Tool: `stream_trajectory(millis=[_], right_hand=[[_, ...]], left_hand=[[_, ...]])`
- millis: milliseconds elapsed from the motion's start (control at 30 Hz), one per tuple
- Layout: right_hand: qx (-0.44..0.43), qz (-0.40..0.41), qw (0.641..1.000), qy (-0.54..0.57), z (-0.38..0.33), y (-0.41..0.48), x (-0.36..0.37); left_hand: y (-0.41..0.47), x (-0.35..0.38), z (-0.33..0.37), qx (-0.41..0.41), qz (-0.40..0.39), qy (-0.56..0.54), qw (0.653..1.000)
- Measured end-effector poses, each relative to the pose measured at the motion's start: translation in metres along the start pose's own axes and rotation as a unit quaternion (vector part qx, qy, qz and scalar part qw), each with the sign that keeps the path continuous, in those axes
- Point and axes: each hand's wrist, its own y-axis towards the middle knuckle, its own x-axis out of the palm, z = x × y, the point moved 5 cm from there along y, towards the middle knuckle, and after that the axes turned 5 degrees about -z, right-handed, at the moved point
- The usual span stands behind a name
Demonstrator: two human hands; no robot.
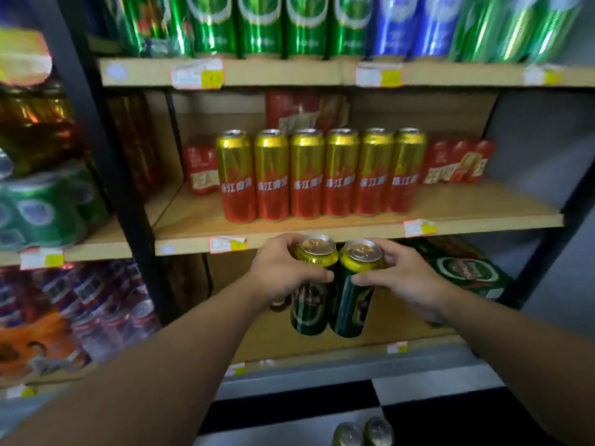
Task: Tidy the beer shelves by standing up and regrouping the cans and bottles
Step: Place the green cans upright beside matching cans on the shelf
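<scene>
Cans of beer all round, with the row of six gold-and-red cans (322,175) as marker: upright, shoulder to shoulder on the middle shelf (483,209), each printed with white Chinese characters, 珠江 legible, the rest blurred.

Just below that row: two dark green cans with gold bands, upright and touching side by side over the lower shelf (402,331). Left grip (283,272) wrapped round the upper part of the left green can (309,313), thumb across the front. Right grip (402,278) wrapped the same way round the right green can (351,310). "PEARL RIVER" partly readable on the left can's gold band. Cannot tell whether the bases rest on the wood.

Below and right of the row, a green carton (467,268) with an oval emblem, wording too blurred to read. Level with the row, red packs (457,162) on both sides, lettering smeared. Above the row, green cans (260,24) and blue cans (412,24) on the top shelf. Under the row, on the shelf edge, a price tag (227,244) in white and yellow, print illegible. Far below the row, two can tops (363,432) at the frame's bottom edge.
</scene>
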Motion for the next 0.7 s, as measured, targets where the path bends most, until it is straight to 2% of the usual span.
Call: stream_trajectory(millis=[100, 300, 433, 567, 700], right_hand=[[-0.045, 0.003, 0.999, 0.022, -0.042, -0.01, -0.044], [-0.136, 0.092, 0.985, 0.057, -0.124, -0.03, -0.129], [-0.18, 0.124, 0.973, 0.069, -0.173, -0.043, -0.18], [-0.225, 0.143, 0.96, 0.084, -0.218, -0.05, -0.217], [-0.252, 0.162, 0.953, 0.049, -0.256, -0.049, -0.246]], left_hand=[[0.011, 0.014, 0.06, 0.044, -0.001, -0.017, 0.999], [0.03, 0.045, 0.183, 0.132, -0.009, -0.052, 0.99], [0.042, 0.066, 0.254, 0.196, -0.011, -0.057, 0.979], [0.056, 0.08, 0.311, 0.233, -0.011, -0.058, 0.971], [0.079, 0.088, 0.357, 0.239, -0.009, -0.042, 0.97]])
